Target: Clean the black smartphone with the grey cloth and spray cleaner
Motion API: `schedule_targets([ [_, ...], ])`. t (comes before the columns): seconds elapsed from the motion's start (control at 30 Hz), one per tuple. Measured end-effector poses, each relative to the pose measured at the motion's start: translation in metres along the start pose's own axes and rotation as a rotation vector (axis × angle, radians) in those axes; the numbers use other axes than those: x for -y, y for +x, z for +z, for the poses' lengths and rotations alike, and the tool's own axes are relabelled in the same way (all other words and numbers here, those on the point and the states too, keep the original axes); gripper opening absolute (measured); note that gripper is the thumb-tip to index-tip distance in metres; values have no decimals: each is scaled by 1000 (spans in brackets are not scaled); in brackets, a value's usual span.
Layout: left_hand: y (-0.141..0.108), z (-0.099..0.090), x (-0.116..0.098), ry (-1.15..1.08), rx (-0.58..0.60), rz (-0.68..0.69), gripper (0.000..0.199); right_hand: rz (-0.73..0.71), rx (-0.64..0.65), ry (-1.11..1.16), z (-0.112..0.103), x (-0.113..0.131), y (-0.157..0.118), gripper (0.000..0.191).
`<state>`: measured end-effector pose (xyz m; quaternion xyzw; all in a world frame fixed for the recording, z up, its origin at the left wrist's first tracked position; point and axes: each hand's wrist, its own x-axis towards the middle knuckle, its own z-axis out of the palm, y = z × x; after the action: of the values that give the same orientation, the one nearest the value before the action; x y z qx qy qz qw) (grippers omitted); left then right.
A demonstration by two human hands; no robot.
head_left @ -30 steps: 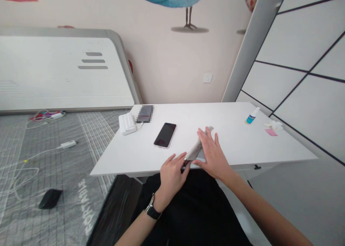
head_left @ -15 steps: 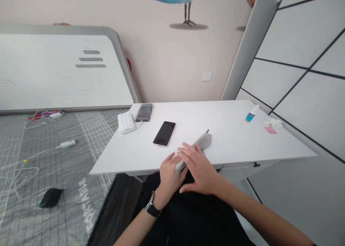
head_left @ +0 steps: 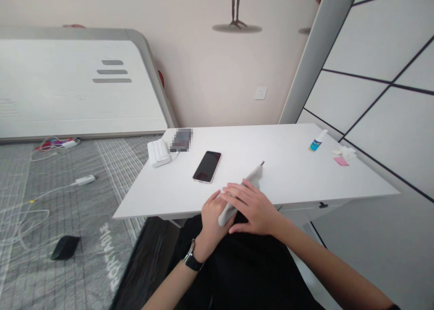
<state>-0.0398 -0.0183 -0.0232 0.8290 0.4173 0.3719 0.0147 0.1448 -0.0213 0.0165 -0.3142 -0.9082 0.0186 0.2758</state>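
Note:
Above my lap, at the near edge of the white table [head_left: 288,165], my left hand [head_left: 214,217] is closed around a grey cloth [head_left: 227,214]. The cloth slants up to the right, and a thin dark tip [head_left: 262,163] pokes out of its far end; what the tip belongs to is hidden. Across the top of the cloth lies my right hand [head_left: 252,208], fingers stretched out and thumb apart. A black watch [head_left: 194,259] is on my left wrist. Just beyond the hands, a smartphone [head_left: 207,166] lies on the table with its screen dark.
A white block-shaped device [head_left: 158,154] and a pixelated dark item [head_left: 182,140] sit at the table's back left. To the right are a small spray bottle [head_left: 318,141], crumpled white tissue [head_left: 346,152] and a pink slip [head_left: 341,161]. Cables and a black mouse-shaped object [head_left: 66,248] lie on the left.
My right hand has shifted slightly over the cloth. The cloth's far end, broad before, now looks narrower and more folded. The left hand keeps its hold almost in place.

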Motion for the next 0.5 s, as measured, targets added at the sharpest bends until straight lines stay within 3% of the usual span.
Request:
schedule_targets([
  [0.17, 0, 1, -3, 13, 5, -78, 17, 271, -192, -94, -2, -18, 3, 77],
  [0.33, -1, 0, 0, -4, 20, 4, 28, 181, -68, -142, 1, -5, 2, 86],
  [0.5, 1, 1, -4, 5, -3, -79, 17, 338, -135, -203, -7, -25, 0, 81],
])
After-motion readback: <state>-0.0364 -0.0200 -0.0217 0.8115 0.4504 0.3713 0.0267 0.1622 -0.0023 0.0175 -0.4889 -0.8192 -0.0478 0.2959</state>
